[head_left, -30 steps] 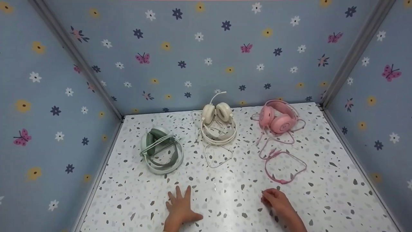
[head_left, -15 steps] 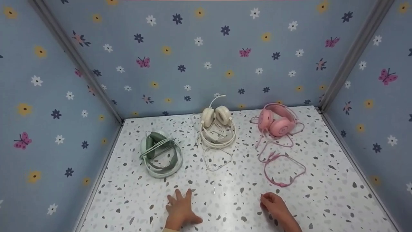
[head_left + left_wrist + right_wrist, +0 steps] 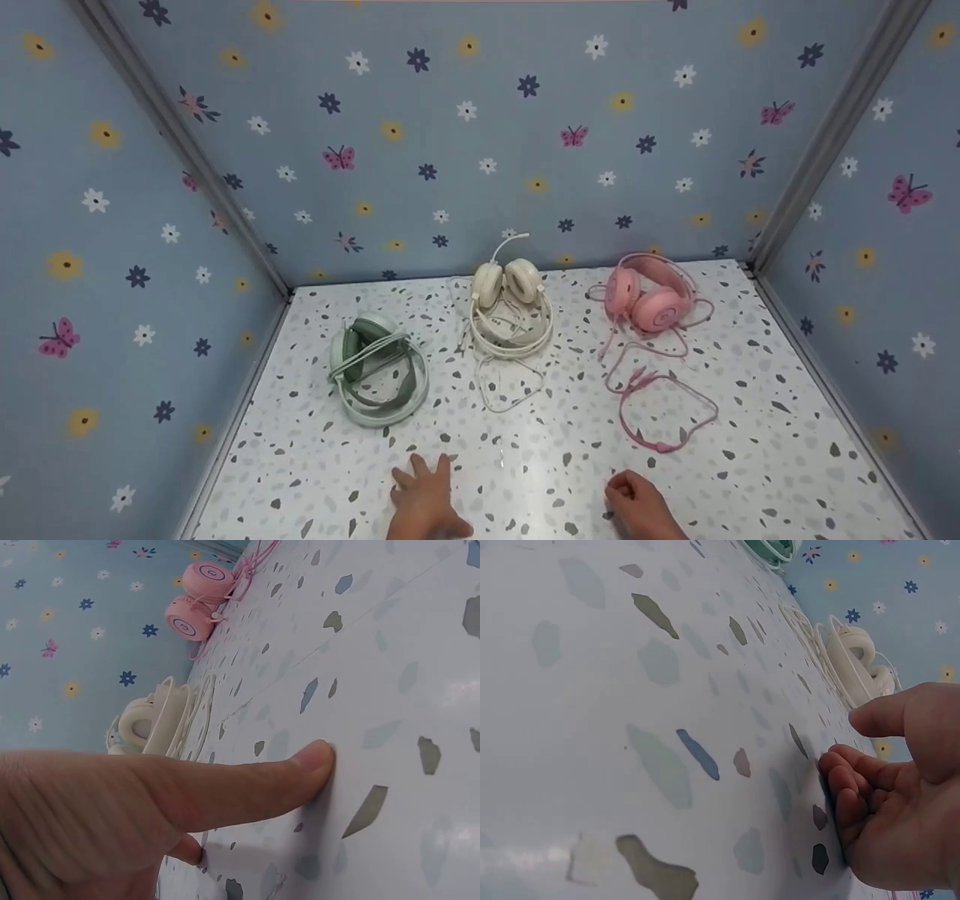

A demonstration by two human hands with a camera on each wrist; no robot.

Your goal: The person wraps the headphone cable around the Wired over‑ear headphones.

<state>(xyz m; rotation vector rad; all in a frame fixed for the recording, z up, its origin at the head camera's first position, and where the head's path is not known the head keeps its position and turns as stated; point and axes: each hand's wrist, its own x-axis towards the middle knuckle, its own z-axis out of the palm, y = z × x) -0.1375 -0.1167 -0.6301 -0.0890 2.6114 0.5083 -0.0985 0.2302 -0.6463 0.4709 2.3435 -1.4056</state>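
Note:
My left hand rests on the speckled white tabletop with its fingers spread and straight. In the left wrist view its thumb lies out along the surface. My right hand rests on its side to the right, fingers loosely curled and holding nothing; the right wrist view shows the thumb apart from the fingertips. Beyond the left hand lies a green headset with its cable wrapped around it. A cream headset with a raised mic boom stands at the back middle. Pink headphones sit at the back right.
A pink cable trails from the pink headphones and loops in front of them, beyond the right hand. A thin cream cable loops in front of the cream headset. Blue flowered walls with grey corner strips enclose the tabletop on three sides.
The head view has tilted up slightly, so everything sits lower in it. My right hand has drawn back a little with its fingers curled in more. The left hand and the headsets stay in place.

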